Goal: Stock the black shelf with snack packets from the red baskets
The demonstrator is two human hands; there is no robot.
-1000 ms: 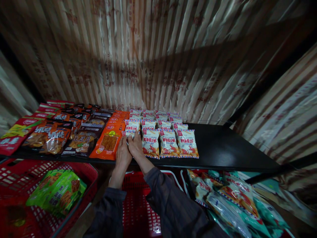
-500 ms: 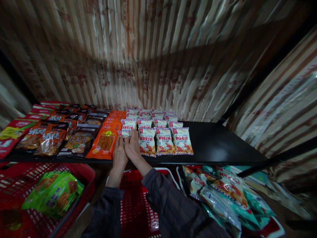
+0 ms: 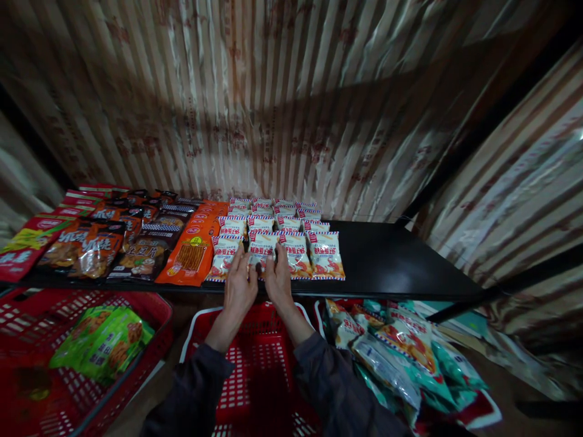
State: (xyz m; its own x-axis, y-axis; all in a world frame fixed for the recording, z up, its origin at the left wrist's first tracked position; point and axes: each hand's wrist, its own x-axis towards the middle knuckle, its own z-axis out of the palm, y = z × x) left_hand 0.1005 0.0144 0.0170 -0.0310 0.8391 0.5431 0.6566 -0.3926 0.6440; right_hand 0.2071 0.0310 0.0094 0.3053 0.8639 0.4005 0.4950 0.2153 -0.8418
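At the front edge of the black shelf, my left hand (image 3: 240, 284) rests its stretched fingers by the right side of the leftmost front white snack bag (image 3: 223, 256). My right hand (image 3: 279, 280) lies across the lower part of the second front bag (image 3: 263, 243) and the left edge of the third bag (image 3: 297, 249). Both hands have their fingers apart, with the second bag between them and its lower part partly covered. At the right end of this front row lies another bag (image 3: 327, 255) of the same kind. Smaller-looking rows of these bags sit behind.
To the left on the black shelf (image 3: 387, 261) are orange stick-snack bags (image 3: 184, 261), dark chip bags (image 3: 141, 252) and red bags (image 3: 30, 246). Below stand a red basket (image 3: 255, 358), one with green packets (image 3: 102, 343), and one heaped with teal-and-white bags (image 3: 410, 340).
My hands, close together over the leftmost front bag before, have parted and moved right. That bag is now largely uncovered. The view has shifted slightly.
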